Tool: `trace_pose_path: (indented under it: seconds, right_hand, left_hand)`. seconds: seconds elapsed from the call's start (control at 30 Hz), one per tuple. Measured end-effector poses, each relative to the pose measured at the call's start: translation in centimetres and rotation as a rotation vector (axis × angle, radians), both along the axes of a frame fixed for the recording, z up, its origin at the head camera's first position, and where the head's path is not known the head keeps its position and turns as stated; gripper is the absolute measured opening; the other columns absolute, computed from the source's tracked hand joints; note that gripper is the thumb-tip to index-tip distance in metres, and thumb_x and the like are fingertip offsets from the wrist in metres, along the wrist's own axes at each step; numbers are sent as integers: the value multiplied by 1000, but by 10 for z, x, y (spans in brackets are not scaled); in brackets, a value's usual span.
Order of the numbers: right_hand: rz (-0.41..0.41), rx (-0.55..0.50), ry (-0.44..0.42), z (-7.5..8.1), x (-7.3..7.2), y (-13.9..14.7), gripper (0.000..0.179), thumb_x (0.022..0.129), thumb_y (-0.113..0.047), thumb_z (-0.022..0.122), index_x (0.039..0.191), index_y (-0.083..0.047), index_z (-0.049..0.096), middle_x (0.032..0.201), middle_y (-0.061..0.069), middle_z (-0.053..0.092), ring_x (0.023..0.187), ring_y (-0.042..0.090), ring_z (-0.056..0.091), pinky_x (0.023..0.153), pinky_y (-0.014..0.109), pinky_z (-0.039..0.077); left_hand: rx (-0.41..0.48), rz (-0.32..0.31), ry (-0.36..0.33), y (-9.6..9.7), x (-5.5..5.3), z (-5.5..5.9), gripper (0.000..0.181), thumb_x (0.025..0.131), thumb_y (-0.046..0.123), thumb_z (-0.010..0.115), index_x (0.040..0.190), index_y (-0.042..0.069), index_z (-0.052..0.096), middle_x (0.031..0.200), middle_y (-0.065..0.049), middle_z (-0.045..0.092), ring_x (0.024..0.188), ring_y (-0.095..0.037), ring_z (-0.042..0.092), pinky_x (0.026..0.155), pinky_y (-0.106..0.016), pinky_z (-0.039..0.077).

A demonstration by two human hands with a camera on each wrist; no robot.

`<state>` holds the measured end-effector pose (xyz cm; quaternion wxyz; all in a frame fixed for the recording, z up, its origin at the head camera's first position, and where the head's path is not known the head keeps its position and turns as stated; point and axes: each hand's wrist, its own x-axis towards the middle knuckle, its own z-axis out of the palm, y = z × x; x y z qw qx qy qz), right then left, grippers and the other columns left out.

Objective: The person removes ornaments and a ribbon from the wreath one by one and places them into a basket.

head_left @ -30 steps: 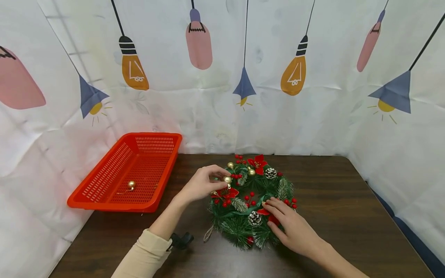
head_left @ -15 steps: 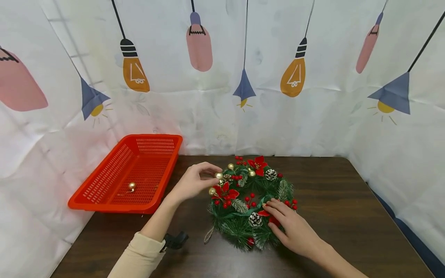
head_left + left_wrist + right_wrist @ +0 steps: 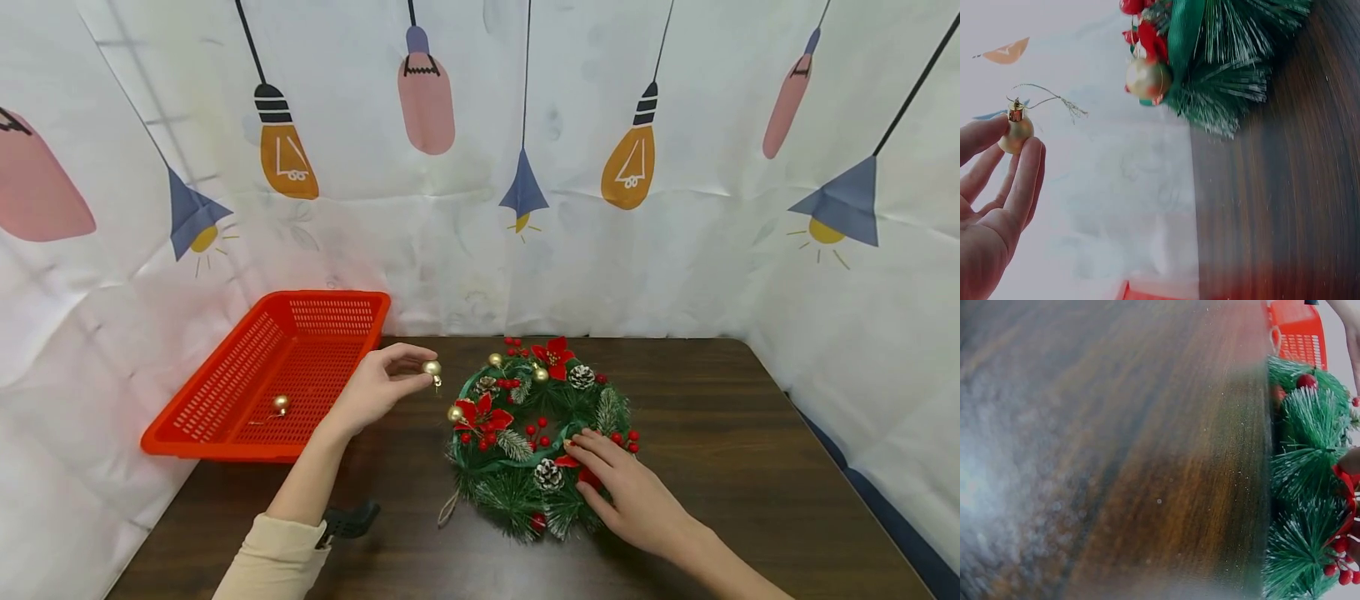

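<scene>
My left hand (image 3: 375, 387) pinches a small gold bauble (image 3: 431, 367) between thumb and fingers, in the air left of the wreath. In the left wrist view, a thin gold string (image 3: 1057, 96) trails from the bauble's cap. The green Christmas wreath (image 3: 510, 492) lies on the table, decked with red flowers, berries, pine cones and several gold baubles. One bauble (image 3: 455, 414) hangs at its left edge, beside a red poinsettia (image 3: 486, 414). My right hand (image 3: 630, 492) rests on the wreath's lower right, fingers extended over a red flower they partly hide.
A red plastic basket (image 3: 367, 358) stands at the table's back left, with another gold bauble (image 3: 281, 402) inside. A loop of twine (image 3: 447, 509) sticks out from the wreath's lower left. A printed curtain (image 3: 465, 275) closes off the back of the dark wooden table (image 3: 720, 433).
My left hand has moved left, away from the wreath toward the basket, carrying the gold bauble. The bauble at the wreath's left edge has come into full view. My right hand has stayed put.
</scene>
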<state>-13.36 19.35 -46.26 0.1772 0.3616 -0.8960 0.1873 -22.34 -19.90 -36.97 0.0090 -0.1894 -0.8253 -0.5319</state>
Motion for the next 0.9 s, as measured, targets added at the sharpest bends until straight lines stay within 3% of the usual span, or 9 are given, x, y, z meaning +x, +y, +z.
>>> trace_pose_path:
  seconds: [0.73, 0.87, 0.9]
  right_hand:
    - [7, 13, -9, 0, 0, 2, 50, 94, -13, 76, 141, -4, 62, 146, 14, 56, 138, 33, 50, 102, 52, 49]
    - [8, 15, -17, 1, 1, 3, 49, 95, -11, 74, 142, -4, 61, 146, 14, 56, 138, 33, 49, 102, 52, 49]
    - [8, 15, -15, 1, 1, 3, 49, 95, -11, 74, 142, -4, 61, 146, 14, 56, 138, 34, 49, 101, 53, 49]
  left_hand:
    - [10, 171, -15, -53, 0, 0, 39, 96, 25, 76, 130, 8, 68, 129, -10, 66, 119, -27, 59, 88, -27, 53]
    - [10, 193, -17, -62, 1, -1, 40, 98, 25, 74, 132, 7, 67, 130, -11, 65, 119, -25, 58, 87, -22, 54]
    - [9, 199, -23, -63, 2, -1, 40, 98, 26, 74, 133, 8, 66, 129, -11, 65, 113, -25, 59, 81, -22, 54]
